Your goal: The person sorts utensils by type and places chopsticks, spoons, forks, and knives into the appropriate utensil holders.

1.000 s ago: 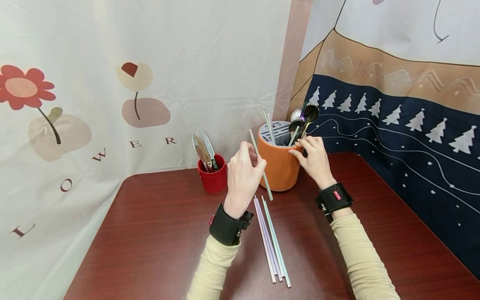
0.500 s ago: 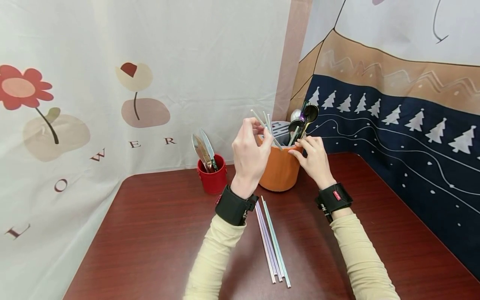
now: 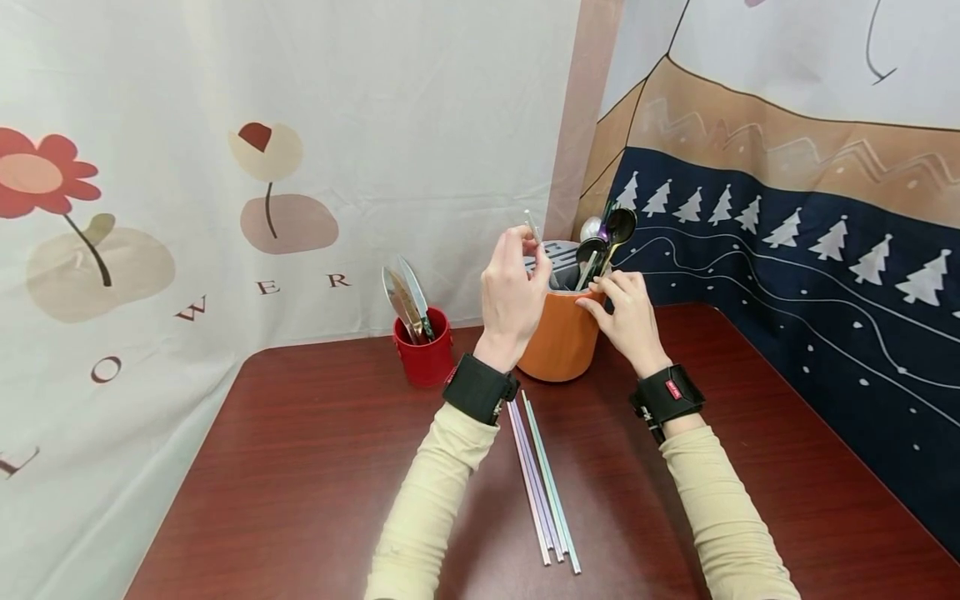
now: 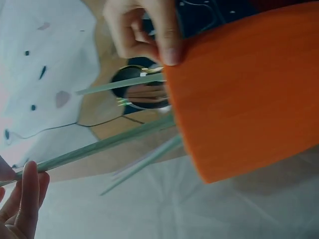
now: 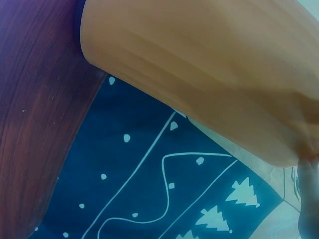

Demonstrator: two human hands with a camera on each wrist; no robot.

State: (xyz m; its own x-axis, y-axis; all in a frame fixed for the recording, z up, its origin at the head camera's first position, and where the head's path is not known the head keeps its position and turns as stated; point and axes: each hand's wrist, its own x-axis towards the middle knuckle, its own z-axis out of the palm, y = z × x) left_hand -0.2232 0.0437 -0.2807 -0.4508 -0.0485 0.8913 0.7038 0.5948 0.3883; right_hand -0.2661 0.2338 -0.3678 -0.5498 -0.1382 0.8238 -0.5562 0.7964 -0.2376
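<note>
My left hand (image 3: 513, 292) pinches a pale green chopstick (image 4: 99, 147) near its upper end. In the left wrist view the chopstick slants across the mouth of an orange utensil holder (image 3: 558, 346), its lower end hidden behind the rim. Thumb and fingers of my right hand (image 3: 626, 321) grip the holder's right rim. Other chopsticks stand in the holder, along with several spoons (image 3: 621, 225) on its right side. A grey slotted divider (image 3: 561, 252) covers part of its top. The right wrist view shows mostly the holder's side wall (image 5: 199, 69).
Several purple and teal chopsticks (image 3: 552, 487) lie on the dark red wooden table (image 3: 322, 467), in front of the holder. To its left stands a red cup (image 3: 425, 364) with several knives (image 3: 415, 300). Printed curtains (image 3: 420, 150) hang behind and to the right.
My left hand has risen and moved right, bringing the chopstick from in front of the holder up to its opening and tilting it inside. My right hand stays on the rim.
</note>
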